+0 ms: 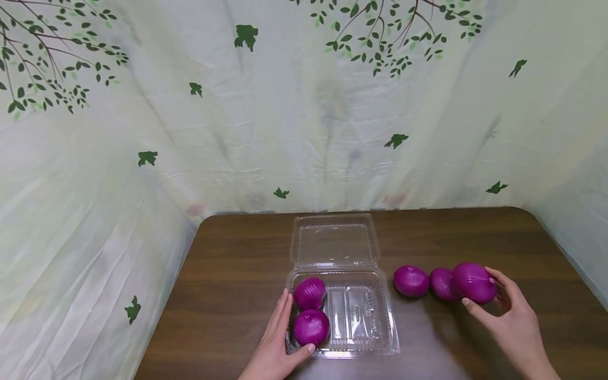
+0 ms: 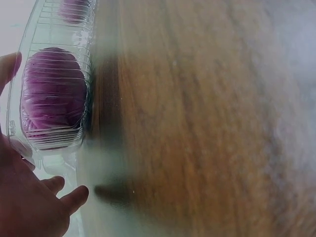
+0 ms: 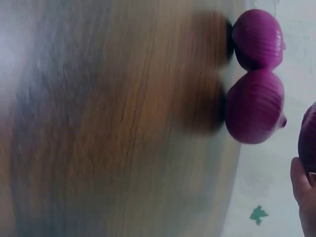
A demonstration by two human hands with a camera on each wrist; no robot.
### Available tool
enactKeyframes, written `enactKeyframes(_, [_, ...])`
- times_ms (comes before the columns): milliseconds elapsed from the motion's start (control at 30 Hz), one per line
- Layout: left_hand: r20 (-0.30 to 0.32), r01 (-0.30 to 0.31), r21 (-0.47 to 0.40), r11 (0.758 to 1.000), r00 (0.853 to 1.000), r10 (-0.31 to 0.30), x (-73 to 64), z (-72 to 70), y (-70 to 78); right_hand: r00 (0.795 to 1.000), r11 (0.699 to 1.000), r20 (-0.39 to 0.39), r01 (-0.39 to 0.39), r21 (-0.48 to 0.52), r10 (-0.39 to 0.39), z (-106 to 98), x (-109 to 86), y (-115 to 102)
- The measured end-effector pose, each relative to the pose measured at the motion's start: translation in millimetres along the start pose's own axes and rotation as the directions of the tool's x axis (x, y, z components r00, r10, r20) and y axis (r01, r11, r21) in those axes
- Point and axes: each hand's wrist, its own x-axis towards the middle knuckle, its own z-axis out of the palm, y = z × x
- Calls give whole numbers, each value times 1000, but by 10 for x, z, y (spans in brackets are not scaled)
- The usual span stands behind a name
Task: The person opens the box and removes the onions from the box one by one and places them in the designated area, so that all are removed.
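My right hand (image 1: 510, 316) holds a red onion (image 1: 474, 283) between thumb and fingers, raised off the table. In the right wrist view, that held onion (image 3: 308, 138) shows only at the right edge. Two more red onions, one on the left (image 1: 411, 281) and one partly behind the held one (image 1: 443, 284), sit on the table. My left hand (image 1: 277, 338) rests against the near left corner of a clear plastic clamshell container (image 1: 353, 351), fingers straight along its side, thumb at the front rim. Inside, a far onion (image 1: 310, 293) and a near onion (image 1: 311, 327) fill the left side.
The container's clear lid (image 1: 336, 240) lies folded back toward the table's far edge. Beneath everything is a dark brown wooden table (image 1: 242, 264). A pale cloth with printed leaves (image 1: 285, 132) hangs behind and at the sides.
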Motion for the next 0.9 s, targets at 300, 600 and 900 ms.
enactKeyframes(300, [47, 58, -13, 998, 997, -57, 35, -18, 53, 988, 981, 39, -141, -134, 148, -175, 158, 179])
enactKeyframes(600, [36, 44, -1, 999, 998, -44, 20, -15, 30, 966, 955, 120, -201, -218, 230, -267, 223, 444])
enactKeyframes(900, [19, 19, 15, 1000, 1000, -19, 11, -3, 8, 956, 947, 194, -162, -279, 220, -216, 244, 602])
